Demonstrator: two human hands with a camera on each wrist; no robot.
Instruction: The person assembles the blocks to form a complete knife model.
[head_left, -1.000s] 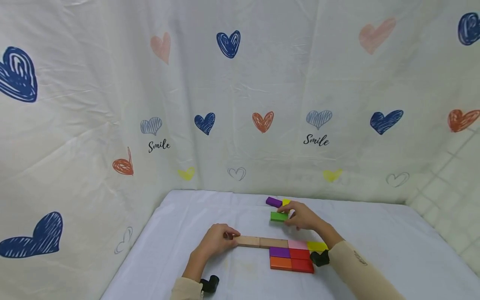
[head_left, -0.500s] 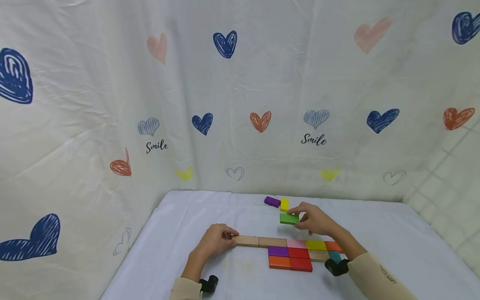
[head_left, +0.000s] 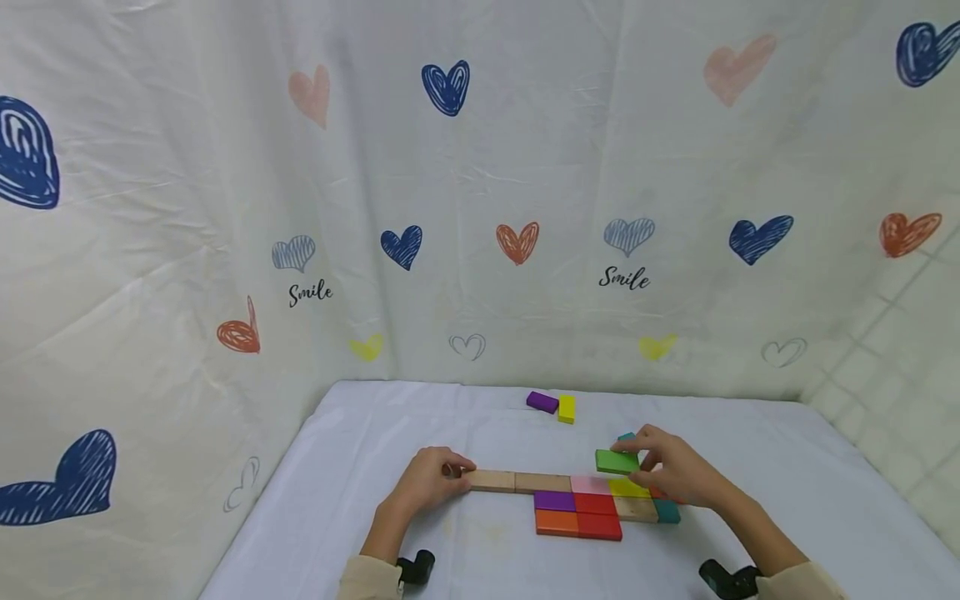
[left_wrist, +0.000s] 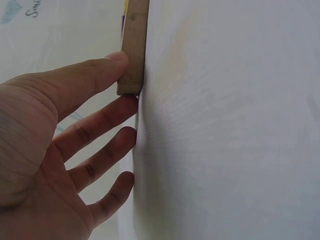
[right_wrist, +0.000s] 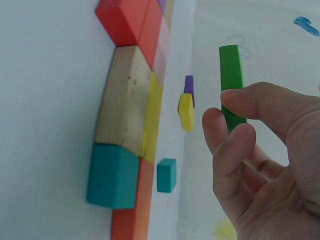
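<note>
My left hand (head_left: pixel 429 486) pinches the left end of a plain wooden block (head_left: pixel 491 481), thumb on its near side. In the left wrist view the thumb presses the wooden block (left_wrist: pixel 135 45), and the other fingers in sight reach the white cloth. My right hand (head_left: pixel 678 467) holds a green block (head_left: pixel 617 462) between thumb and fingers. The right wrist view has this green block (right_wrist: pixel 231 70) raised off the cloth. Below it lies a flat layout of touching blocks: a second wooden one (head_left: pixel 542 483), pink (head_left: pixel 590 485), yellow (head_left: pixel 628 487), purple (head_left: pixel 555 501), red (head_left: pixel 597 527), orange (head_left: pixel 557 522) and teal (head_left: pixel 667 511).
Toward the back of the cloth-covered table (head_left: pixel 420 417) lie a loose purple block (head_left: pixel 542 402) and a yellow block (head_left: pixel 566 408). A loose teal block (right_wrist: pixel 166 175) sits behind the layout. A white curtain (head_left: pixel 555 167) with printed hearts hangs behind.
My right hand has carried the green block rightward and nearer, from beside the loose yellow block to the layout's back edge. My left hand stays on the wooden block.
</note>
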